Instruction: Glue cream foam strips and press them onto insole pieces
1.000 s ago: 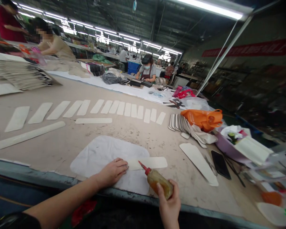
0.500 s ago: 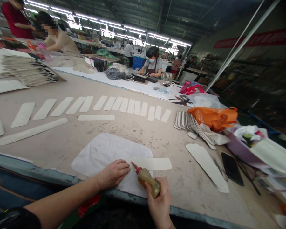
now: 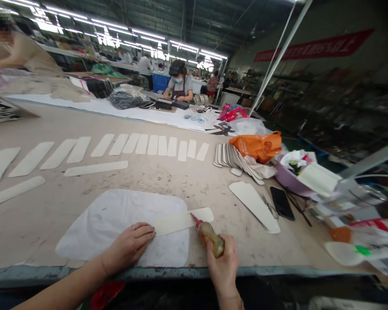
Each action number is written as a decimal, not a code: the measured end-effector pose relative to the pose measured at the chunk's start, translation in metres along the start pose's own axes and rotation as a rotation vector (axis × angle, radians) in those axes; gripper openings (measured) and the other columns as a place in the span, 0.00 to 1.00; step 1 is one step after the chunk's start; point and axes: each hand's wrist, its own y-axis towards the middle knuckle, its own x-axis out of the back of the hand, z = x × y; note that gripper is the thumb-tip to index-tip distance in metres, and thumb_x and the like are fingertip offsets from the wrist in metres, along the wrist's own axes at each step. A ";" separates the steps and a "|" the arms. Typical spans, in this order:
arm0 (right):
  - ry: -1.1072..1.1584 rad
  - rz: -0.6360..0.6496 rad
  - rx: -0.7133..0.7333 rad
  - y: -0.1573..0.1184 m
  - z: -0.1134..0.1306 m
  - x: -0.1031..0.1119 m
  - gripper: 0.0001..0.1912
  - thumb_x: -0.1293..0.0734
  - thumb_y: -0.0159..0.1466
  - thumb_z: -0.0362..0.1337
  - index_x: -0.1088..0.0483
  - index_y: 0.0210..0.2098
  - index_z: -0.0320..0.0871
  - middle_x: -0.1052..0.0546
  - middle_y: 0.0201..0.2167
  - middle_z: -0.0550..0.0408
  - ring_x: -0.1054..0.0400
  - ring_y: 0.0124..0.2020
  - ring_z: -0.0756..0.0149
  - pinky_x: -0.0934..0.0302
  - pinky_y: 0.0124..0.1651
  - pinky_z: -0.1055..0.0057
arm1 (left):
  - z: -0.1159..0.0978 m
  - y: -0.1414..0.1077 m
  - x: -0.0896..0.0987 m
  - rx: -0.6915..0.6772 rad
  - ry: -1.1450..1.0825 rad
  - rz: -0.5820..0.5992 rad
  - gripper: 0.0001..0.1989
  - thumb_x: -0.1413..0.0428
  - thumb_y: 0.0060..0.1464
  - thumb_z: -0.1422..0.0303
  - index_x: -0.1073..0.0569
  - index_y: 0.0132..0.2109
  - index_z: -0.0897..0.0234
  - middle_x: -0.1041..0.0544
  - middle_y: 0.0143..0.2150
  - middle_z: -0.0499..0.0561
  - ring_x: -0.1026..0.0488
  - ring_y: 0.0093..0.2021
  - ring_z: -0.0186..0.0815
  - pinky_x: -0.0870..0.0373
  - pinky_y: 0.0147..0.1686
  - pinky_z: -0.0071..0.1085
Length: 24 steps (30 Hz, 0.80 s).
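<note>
My right hand (image 3: 224, 262) is closed around a squeeze bottle (image 3: 216, 243) of yellowish-brown liquid. The bottle is tilted, and its red nozzle tip touches or hovers just over a cream strip (image 3: 173, 224). That strip lies partly on a rounded white cloth-like piece (image 3: 113, 215), with its right end reaching past the edge onto the table. Flat on the white piece rests my left hand (image 3: 129, 245), its fingers stretched out and the fingertips at the strip's left end. A ring shows on one finger.
Several cream pieces (image 3: 142, 144) lie in a row across the table (image 3: 142, 176). To the right are a stack of pieces (image 3: 236, 159), an orange bag (image 3: 258, 146), a larger cream piece (image 3: 254, 206), a phone (image 3: 282, 203) and a purple basin (image 3: 291, 178). A co-worker (image 3: 181, 84) sits beyond.
The view has swung to the right. The bottle's nozzle has moved along the strip from near my left fingertips towards its right end. The strip now lies more slanted.
</note>
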 end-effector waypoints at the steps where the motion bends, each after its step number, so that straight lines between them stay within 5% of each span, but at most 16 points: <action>1: -0.028 -0.018 -0.010 0.002 -0.004 0.003 0.11 0.35 0.59 0.43 0.37 0.37 0.43 0.33 0.30 0.53 0.37 0.33 0.63 0.40 0.36 0.66 | 0.001 -0.001 -0.001 -0.001 0.006 -0.005 0.14 0.52 0.58 0.74 0.27 0.48 0.60 0.25 0.46 0.52 0.31 0.49 0.36 0.32 0.52 0.33; 9: -0.181 -0.138 -0.045 0.009 -0.029 0.011 0.15 0.35 0.59 0.46 0.36 0.38 0.42 0.33 0.31 0.51 0.37 0.33 0.61 0.41 0.36 0.65 | 0.003 -0.001 -0.004 -0.008 0.009 -0.015 0.15 0.51 0.57 0.74 0.27 0.49 0.59 0.24 0.47 0.52 0.31 0.49 0.37 0.32 0.52 0.33; 14: -0.090 -0.155 0.000 0.003 -0.019 0.009 0.15 0.34 0.58 0.44 0.37 0.39 0.41 0.33 0.32 0.51 0.37 0.35 0.60 0.41 0.38 0.64 | -0.003 0.002 0.003 -0.001 -0.011 -0.005 0.14 0.52 0.58 0.75 0.27 0.47 0.62 0.25 0.45 0.53 0.31 0.48 0.36 0.32 0.52 0.34; 24: 0.217 0.218 0.098 -0.024 0.039 -0.028 0.10 0.34 0.58 0.37 0.38 0.38 0.44 0.33 0.32 0.54 0.37 0.33 0.63 0.39 0.35 0.66 | -0.009 0.006 0.008 0.029 -0.023 0.032 0.13 0.54 0.58 0.74 0.27 0.46 0.63 0.26 0.45 0.54 0.33 0.48 0.37 0.33 0.50 0.35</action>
